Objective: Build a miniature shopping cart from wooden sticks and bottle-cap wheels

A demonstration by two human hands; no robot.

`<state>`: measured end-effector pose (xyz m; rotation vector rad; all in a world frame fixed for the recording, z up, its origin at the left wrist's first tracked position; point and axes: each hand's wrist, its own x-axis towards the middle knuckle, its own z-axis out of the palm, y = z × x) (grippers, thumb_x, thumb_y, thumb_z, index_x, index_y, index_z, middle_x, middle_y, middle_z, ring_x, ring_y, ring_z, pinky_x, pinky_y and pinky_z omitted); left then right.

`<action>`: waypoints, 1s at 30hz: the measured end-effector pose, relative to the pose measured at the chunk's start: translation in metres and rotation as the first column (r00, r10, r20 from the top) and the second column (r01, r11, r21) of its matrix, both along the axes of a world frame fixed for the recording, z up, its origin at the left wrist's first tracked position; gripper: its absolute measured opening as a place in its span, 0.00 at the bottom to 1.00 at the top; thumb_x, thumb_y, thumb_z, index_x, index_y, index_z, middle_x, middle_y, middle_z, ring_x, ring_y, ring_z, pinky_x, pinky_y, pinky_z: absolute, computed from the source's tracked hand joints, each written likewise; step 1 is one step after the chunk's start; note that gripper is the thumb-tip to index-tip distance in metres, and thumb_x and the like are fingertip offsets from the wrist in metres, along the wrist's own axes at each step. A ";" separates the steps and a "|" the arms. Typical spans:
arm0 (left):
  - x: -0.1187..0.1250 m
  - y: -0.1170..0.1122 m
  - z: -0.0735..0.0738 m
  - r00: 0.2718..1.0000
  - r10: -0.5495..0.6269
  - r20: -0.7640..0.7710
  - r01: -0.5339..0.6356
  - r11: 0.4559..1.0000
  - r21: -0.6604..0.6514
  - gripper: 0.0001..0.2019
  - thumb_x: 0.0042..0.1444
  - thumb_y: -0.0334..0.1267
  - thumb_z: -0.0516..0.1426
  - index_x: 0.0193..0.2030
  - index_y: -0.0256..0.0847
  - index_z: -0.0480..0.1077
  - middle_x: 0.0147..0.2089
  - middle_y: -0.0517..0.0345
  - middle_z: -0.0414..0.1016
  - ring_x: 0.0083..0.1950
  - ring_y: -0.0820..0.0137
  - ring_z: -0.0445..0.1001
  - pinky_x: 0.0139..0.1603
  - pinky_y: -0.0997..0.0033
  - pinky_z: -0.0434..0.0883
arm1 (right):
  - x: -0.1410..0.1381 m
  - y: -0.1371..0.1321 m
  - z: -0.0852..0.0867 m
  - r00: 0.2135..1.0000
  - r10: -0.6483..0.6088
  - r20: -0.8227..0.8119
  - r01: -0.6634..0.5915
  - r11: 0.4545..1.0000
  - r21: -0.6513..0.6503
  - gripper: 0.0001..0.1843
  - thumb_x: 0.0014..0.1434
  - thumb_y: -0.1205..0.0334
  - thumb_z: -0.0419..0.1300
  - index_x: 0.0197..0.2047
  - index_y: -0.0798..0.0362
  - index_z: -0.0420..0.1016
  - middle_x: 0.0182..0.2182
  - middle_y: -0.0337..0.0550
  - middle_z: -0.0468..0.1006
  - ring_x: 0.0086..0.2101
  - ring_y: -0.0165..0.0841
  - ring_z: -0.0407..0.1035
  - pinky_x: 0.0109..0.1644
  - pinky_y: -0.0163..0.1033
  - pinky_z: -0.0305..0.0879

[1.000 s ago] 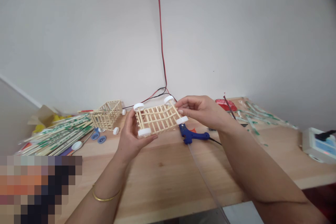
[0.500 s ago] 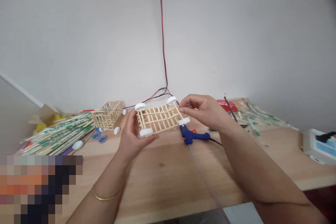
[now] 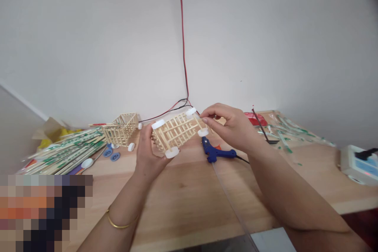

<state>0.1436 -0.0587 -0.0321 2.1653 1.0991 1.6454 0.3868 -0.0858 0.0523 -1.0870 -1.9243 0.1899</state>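
Note:
My left hand (image 3: 147,157) is closed round the rear end of a small cart made of wooden sticks (image 3: 179,129), held tilted above the table with its underside showing. White bottle-cap wheels (image 3: 172,152) sit at its corners on stick axles. At the far axle, the thumb and fingers of my right hand (image 3: 228,126) are pinched together close beside the stick. Whatever lies between those fingertips is too small to tell. Below the cart a blue glue gun (image 3: 212,152) lies on the wooden table (image 3: 183,197).
Left of the cart stand a stick basket (image 3: 121,132), loose white caps (image 3: 131,147), blue rings (image 3: 115,156) and bundled wrapped sticks (image 3: 79,147). Plastic wrappers (image 3: 286,134) and a white power box (image 3: 358,165) are on the right. A red-black cable (image 3: 183,35) hangs down the wall.
The cart has turned in my left hand, so its slatted side shows more and its near wheel faces me. My right fingertips have shifted slightly off the far axle.

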 end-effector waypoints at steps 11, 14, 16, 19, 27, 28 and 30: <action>-0.001 -0.002 0.003 0.987 0.163 -0.010 -0.161 0.981 0.111 0.42 0.39 0.41 0.69 0.62 0.40 0.58 0.56 0.45 0.65 0.57 0.55 0.66 0.57 0.53 0.67 | -0.008 -0.004 -0.002 0.980 -0.068 0.186 0.028 0.978 0.207 0.09 0.62 0.68 0.57 0.39 0.53 0.78 0.33 0.44 0.77 0.36 0.33 0.70 0.40 0.39 0.64; -0.001 0.000 0.002 0.986 0.165 0.012 -0.165 0.979 0.119 0.44 0.38 0.44 0.70 0.62 0.40 0.58 0.57 0.44 0.64 0.58 0.54 0.65 0.58 0.53 0.66 | -0.007 -0.001 -0.003 0.986 -0.075 0.151 0.043 0.979 0.201 0.08 0.62 0.68 0.57 0.38 0.53 0.78 0.32 0.43 0.77 0.36 0.33 0.70 0.40 0.38 0.64; -0.001 0.002 0.000 0.991 0.112 0.066 -0.117 0.990 0.080 0.45 0.37 0.45 0.70 0.63 0.42 0.57 0.58 0.44 0.64 0.58 0.54 0.66 0.58 0.53 0.67 | -0.006 0.001 -0.004 0.988 -0.089 0.130 0.063 0.979 0.192 0.07 0.61 0.69 0.57 0.36 0.53 0.77 0.32 0.42 0.77 0.35 0.32 0.70 0.40 0.38 0.63; 0.000 0.002 -0.001 0.986 0.011 0.165 -0.009 1.000 -0.013 0.49 0.35 0.45 0.72 0.64 0.43 0.56 0.58 0.44 0.64 0.59 0.54 0.67 0.59 0.53 0.67 | -0.004 0.002 -0.005 0.988 -0.117 0.100 0.098 0.980 0.174 0.07 0.61 0.69 0.57 0.35 0.52 0.76 0.32 0.41 0.77 0.35 0.32 0.69 0.40 0.38 0.63; 0.004 -0.004 0.009 0.933 -0.134 0.335 0.207 0.959 -0.193 0.53 0.33 0.42 0.72 0.67 0.45 0.53 0.63 0.43 0.63 0.63 0.52 0.65 0.60 0.55 0.68 | -0.005 -0.001 -0.003 0.989 -0.136 -0.053 0.143 0.976 0.166 0.06 0.62 0.64 0.57 0.35 0.52 0.75 0.31 0.40 0.77 0.34 0.32 0.70 0.39 0.38 0.64; 0.004 -0.004 0.010 0.933 -0.139 0.333 0.211 0.958 -0.193 0.52 0.33 0.41 0.73 0.66 0.44 0.54 0.62 0.43 0.64 0.62 0.52 0.66 0.60 0.55 0.68 | -0.005 -0.001 -0.002 0.989 -0.136 -0.059 0.144 0.977 0.160 0.06 0.62 0.64 0.57 0.35 0.52 0.75 0.31 0.40 0.77 0.34 0.31 0.70 0.39 0.37 0.64; 0.004 -0.003 0.010 0.934 -0.146 0.327 0.217 0.957 -0.192 0.50 0.33 0.40 0.73 0.64 0.43 0.57 0.61 0.43 0.66 0.61 0.53 0.67 0.60 0.55 0.68 | -0.005 -0.001 -0.002 0.989 -0.131 -0.062 0.139 0.979 0.150 0.06 0.62 0.64 0.58 0.35 0.52 0.75 0.31 0.40 0.77 0.33 0.31 0.70 0.39 0.37 0.64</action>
